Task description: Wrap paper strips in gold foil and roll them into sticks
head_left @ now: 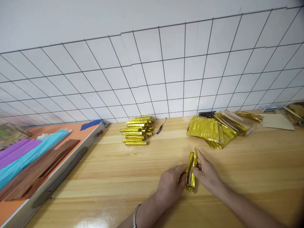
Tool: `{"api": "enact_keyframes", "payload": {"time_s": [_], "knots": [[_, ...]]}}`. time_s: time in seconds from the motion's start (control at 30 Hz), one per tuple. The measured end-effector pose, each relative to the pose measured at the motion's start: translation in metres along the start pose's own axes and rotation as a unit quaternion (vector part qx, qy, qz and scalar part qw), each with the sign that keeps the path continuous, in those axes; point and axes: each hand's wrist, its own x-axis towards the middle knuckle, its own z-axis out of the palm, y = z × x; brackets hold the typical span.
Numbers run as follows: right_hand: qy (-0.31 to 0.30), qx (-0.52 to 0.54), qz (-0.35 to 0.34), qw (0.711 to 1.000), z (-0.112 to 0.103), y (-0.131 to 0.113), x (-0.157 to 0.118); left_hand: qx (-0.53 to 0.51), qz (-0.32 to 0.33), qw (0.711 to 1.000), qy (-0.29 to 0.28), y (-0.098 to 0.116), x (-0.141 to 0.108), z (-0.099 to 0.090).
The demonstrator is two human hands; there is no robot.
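Between my two hands is a gold foil paper point(190, 189), its two long sides folded inward with a narrow gap between them. My left hand point(171, 180) is closed on its left side, with some fingertips hidden. On the other side, my right hand point(206, 170) pinches the right fold between thumb and fingers. Behind them lies a loose stack of flat gold foil papers point(205, 128). Farther left, a pile of narrow rolled or folded gold strips point(137, 131) rests on the wooden table point(106, 177).
A pen point(161, 126) lies right of the strip pile. At left, an orange-topped raised board point(89, 133) bears purple, turquoise point(45, 147) and brown papers point(49, 169). Brown card point(277, 122) and a small box point(268, 108) lie at the back right, by the tiled wall point(173, 69).
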Motion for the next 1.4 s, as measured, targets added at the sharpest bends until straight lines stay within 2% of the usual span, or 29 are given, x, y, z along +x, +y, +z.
{"api": "enact_keyframes", "payload": {"time_s": [0.37, 0.67, 0.87, 1.1, 1.27, 1.4], "knots": [[-0.001, -0.013, -0.009, 1.000, 0.000, 0.002, 0.001, 0.014, 0.014, 1.000, 0.005, 0.000, 0.000, 0.001], [-0.018, -0.020, -0.016, 0.999, -0.002, -0.011, -0.005, -0.017, 0.002, 1.000, 0.002, 0.000, 0.000, 0.000], [-0.065, 0.020, -0.028, 0.997, -0.002, -0.017, -0.009, -0.107, 0.009, 0.994, 0.005, -0.003, 0.001, -0.001], [-0.172, 0.084, -0.026, 0.981, -0.004, -0.025, -0.012, -0.235, -0.014, 0.970, 0.053, -0.016, 0.006, -0.006], [-0.215, 0.081, -0.053, 0.972, -0.005, -0.029, -0.014, -0.308, -0.008, 0.951, 0.008, -0.025, 0.010, -0.010], [-0.218, 0.078, -0.044, 0.972, -0.004, -0.021, -0.013, -0.406, -0.013, 0.913, -0.027, -0.030, 0.013, -0.010]]}}
